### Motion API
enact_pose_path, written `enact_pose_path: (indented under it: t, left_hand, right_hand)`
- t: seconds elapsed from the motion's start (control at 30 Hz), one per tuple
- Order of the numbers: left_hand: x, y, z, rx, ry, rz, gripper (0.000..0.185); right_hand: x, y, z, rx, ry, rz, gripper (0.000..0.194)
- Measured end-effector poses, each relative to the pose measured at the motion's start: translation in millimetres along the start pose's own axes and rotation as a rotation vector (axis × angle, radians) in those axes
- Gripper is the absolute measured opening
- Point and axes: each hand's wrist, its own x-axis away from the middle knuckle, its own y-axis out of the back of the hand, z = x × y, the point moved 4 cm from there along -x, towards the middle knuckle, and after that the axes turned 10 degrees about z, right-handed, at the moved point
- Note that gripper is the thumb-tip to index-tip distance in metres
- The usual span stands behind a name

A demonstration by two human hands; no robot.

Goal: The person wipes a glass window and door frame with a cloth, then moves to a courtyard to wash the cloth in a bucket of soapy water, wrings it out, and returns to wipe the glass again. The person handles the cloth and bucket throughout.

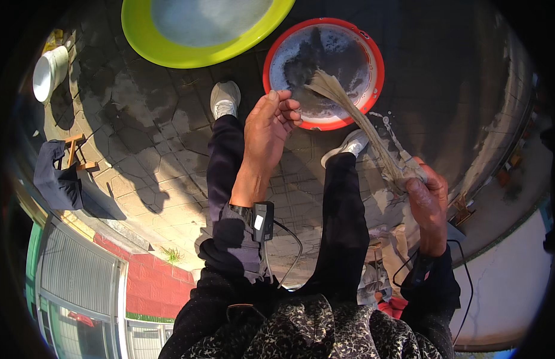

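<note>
A twisted wet beige cloth (pixel 365 123) stretches from my right hand (pixel 428 202), which grips it in a fist. Its loose, fanned end hangs over an enamel basin (pixel 380 72) with a chipped red rim. Murky, foamy water (pixel 313 96) partly fills that basin. Drops and a thin stream of water (pixel 389 128) fly off beside the cloth. At the basin's near left edge, my left hand (pixel 273 121) is raised with loosely curled fingers and nothing visible in it. Both wrists carry small devices with cables.
A lime-green basin (pixel 187 58) holding cloudy water stands at upper left. Further left are a white bucket (pixel 48 74) and a wooden stool (pixel 75 152) with dark cloth over it. My shoes (pixel 226 98) rest on partly wet paving (pixel 178 121).
</note>
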Motion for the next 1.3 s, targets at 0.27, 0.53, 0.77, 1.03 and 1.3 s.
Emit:
enact_pose_path:
  t: [0.27,0.53,0.77,1.03,1.3]
  left_hand:
    - [-5,-3,2,0.013,0.019,-0.013,0.037]
    - [-10,-15,4,0.018,0.044,-0.037,0.033]
    - [-3,-7,10,-0.003,0.081,-0.064,0.033]
    - [9,12,21,-0.079,0.151,-0.091,0.037]
    - [9,29,28,-0.218,0.227,-0.161,0.033]
  right_hand:
    - [131,-13,117,-0.337,0.327,-0.077,0.036]
    - [152,5,180,-0.623,0.645,0.206,0.030]
    - [-8,24,23,-0.464,0.321,0.255,0.053]
    - [-221,46,-223,0.151,-0.208,-0.069,0.022]
    - [-293,41,-344,0.957,-0.373,-0.142,0.036]
